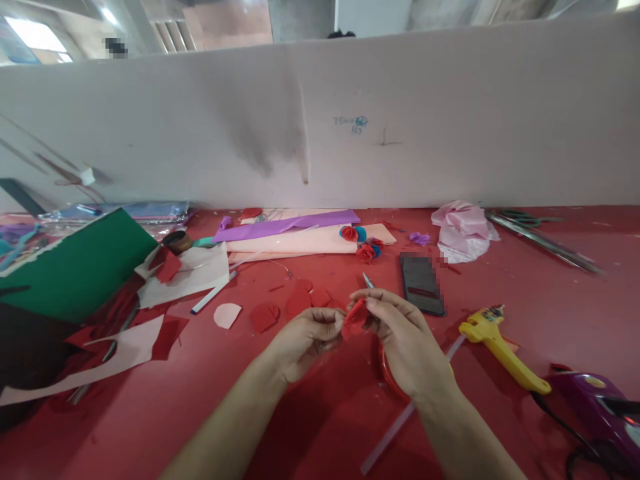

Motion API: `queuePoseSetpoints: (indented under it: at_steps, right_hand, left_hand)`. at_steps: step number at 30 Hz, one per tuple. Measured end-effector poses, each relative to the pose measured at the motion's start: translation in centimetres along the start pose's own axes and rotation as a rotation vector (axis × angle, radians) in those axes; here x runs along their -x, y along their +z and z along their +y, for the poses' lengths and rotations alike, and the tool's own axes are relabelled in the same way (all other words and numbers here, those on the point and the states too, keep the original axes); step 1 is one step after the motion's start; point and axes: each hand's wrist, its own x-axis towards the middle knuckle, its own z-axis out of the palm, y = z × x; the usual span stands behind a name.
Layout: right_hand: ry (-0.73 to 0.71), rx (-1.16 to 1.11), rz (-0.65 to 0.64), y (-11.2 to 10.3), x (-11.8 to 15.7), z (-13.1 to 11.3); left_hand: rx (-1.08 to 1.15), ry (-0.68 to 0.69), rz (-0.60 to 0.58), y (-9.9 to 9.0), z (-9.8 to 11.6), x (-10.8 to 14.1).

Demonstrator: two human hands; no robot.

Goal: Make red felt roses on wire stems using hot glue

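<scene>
I pinch a red paper piece (356, 319) between the fingertips of my left hand (313, 333) and right hand (400, 333), above a red table (210, 413). Cut red petals (300, 300) lie just beyond; a phone (421, 283) and yellow glue gun (505, 350) sit to the right. A white partition (200, 133) edges the far side, bare red surface nearer me on the left.

Smooth, glossy red table (200, 413).
</scene>
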Motion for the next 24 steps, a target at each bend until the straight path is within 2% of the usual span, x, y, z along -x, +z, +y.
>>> queuePoseSetpoints:
  at_steps: [5,10,15,24]
  right_hand:
    - [0.007,-0.008,-0.005,-0.1,0.1,0.1]
    - [0.003,-0.015,0.016,-0.1,-0.3,0.2]
    - [0.008,0.009,-0.007,-0.4,-0.5,0.2]
    - [-0.051,0.132,0.029,-0.7,-0.6,0.6]
  left_hand:
    - [-0.017,-0.013,-0.011,-0.2,-0.1,0.0]
    - [-0.019,-0.007,0.058,0.1,0.1,0.1]
    - [-0.110,0.069,0.080,0.2,0.8,0.3]
    - [-0.227,0.161,0.166,0.4,1.3,0.3]
